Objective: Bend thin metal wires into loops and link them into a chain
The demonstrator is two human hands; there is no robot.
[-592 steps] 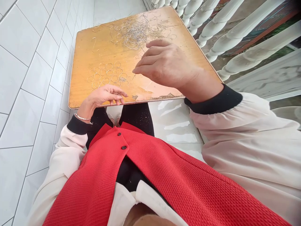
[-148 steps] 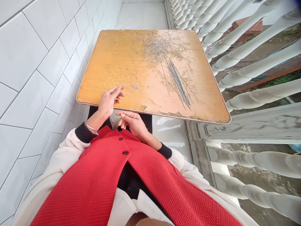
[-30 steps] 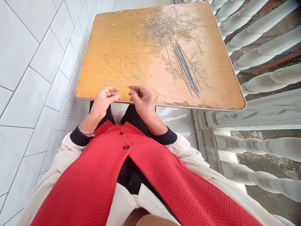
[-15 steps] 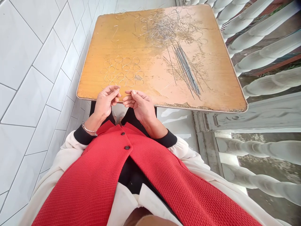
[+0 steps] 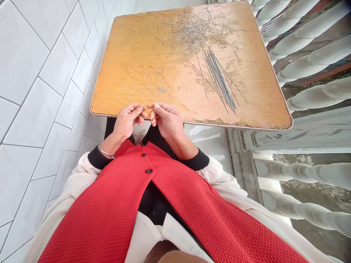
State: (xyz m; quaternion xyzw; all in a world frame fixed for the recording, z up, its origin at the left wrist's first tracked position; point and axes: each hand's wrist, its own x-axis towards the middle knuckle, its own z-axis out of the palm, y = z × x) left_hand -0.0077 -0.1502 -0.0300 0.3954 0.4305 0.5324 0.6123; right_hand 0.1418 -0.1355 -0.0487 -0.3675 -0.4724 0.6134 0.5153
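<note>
My left hand (image 5: 127,122) and my right hand (image 5: 167,120) hover at the near edge of an orange veneered wooden tabletop (image 5: 131,73), fingers curled and tips almost meeting. If they pinch a fine wire, it is too thin to see. Just beyond them lie several small wire rings (image 5: 142,82), some linked in loose rows. Farther back sits a tangled heap of thin wire (image 5: 197,33). A bundle of straight dark metal wires (image 5: 219,78) lies to the right of the rings.
A white tiled wall (image 5: 41,91) runs along the left, and white balusters (image 5: 315,95) stand along the right. The veneer is peeling at the table's near edge (image 5: 211,121). My red waistcoat (image 5: 109,204) and cream sleeves fill the lower view.
My hands have drawn closer together, their fingertips now nearly meeting above the table's near edge. The wires and rings on the table have not visibly moved.
</note>
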